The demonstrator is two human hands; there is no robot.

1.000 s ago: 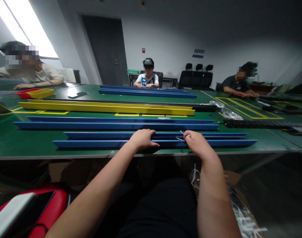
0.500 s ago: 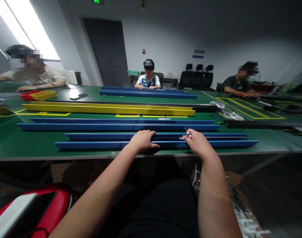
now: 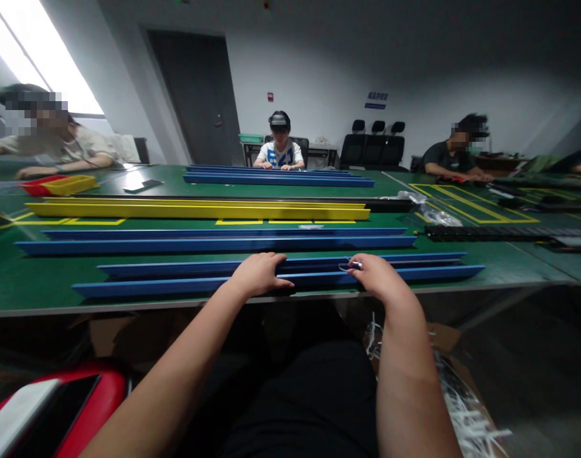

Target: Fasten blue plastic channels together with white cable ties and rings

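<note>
Nearest to me on the green table (image 3: 37, 273) lies a long blue channel (image 3: 147, 289) with two raised sides. My left hand (image 3: 255, 275) is laid across its middle, fingers over the far side and thumb stretched along the near side, gripping it. Above the same channel, further right, my right hand (image 3: 374, 273) pinches a small white piece with a thin loop (image 3: 356, 264). Its exact kind is too small to make out. Behind lies a second blue channel (image 3: 214, 243).
Further back are a yellow channel (image 3: 199, 211), more blue channels (image 3: 276, 180), and red and yellow trays (image 3: 74, 185). Clear plastic wrap (image 3: 440, 216) and a black strip (image 3: 481, 234) lie at right. Co-workers sit around the table. A red seat (image 3: 100, 401) stands lower left.
The near blue channel has shifted left and turned slightly, its left end closer to the table edge. My left hand moved with it. The loop in my right hand now points left, lower.
</note>
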